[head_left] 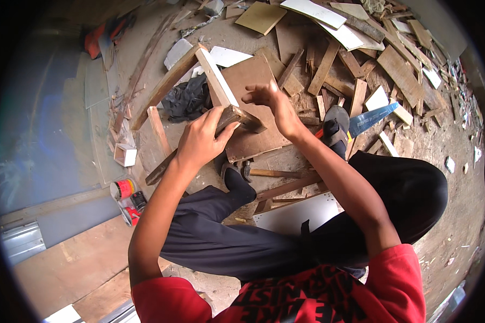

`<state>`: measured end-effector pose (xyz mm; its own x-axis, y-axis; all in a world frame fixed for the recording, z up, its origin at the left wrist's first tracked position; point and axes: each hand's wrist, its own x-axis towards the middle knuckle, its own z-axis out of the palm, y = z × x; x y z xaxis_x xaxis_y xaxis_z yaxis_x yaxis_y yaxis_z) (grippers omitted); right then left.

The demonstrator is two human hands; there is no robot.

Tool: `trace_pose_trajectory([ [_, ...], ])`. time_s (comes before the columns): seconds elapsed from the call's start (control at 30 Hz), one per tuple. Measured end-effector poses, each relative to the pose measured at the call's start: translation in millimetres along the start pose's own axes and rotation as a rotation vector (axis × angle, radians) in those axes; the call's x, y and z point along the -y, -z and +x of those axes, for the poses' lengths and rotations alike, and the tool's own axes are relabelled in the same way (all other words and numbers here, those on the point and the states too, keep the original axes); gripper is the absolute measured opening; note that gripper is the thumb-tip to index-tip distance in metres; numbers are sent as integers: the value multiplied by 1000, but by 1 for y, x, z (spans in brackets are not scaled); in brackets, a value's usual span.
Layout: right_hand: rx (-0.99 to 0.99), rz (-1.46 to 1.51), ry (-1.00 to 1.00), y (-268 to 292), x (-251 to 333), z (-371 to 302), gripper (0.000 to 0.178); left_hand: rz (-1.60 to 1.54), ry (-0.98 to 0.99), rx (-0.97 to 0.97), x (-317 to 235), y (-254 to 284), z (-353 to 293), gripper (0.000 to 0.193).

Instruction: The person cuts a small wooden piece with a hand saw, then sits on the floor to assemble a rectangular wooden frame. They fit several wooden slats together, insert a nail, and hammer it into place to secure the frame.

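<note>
Head cam: the left hand (202, 137) has a solid grip on the corner of a rough wooden frame (216, 78), fingers over the top and thumb on the near side. The frame is basically a few battens joined up, held tilted in front of the person, above a brown board (261, 145) on the floor. The right hand (272, 105) is loose and looks empty, fingers spread just beside that corner, not closed on anything I can see.

Down by the left foot there's a hammer (277, 173) lying flat, head toward the foot, wooden handle pointing off to the right. A handsaw (374, 118) with a blue blade lies next to the right sandal (337, 126), its handle partly hidden. Some crumpled black plastic (186, 99) sits behind the frame, and a white panel (299, 212) lies near the legs. Over on the left there's a can (125, 188) with a red and yellow label, and the upper right is a big messy pile of wood offcuts (323, 64).
</note>
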<state>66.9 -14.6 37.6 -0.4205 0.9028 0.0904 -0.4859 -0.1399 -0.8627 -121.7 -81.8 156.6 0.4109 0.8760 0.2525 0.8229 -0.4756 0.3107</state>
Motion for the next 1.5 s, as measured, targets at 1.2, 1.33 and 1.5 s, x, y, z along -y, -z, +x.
trace_pose_trajectory([
  [1.2,-90,-295,-167,-68,57,15,37,21,231,177,-27,3,-1,31],
  [1.33,-86,-373,-284,-66,66,18,35,8,234,201,-29,6,-1,28],
  [1.5,-219,-423,-338,-83,70,20,38,12,263,236,-21,-4,-5,28],
])
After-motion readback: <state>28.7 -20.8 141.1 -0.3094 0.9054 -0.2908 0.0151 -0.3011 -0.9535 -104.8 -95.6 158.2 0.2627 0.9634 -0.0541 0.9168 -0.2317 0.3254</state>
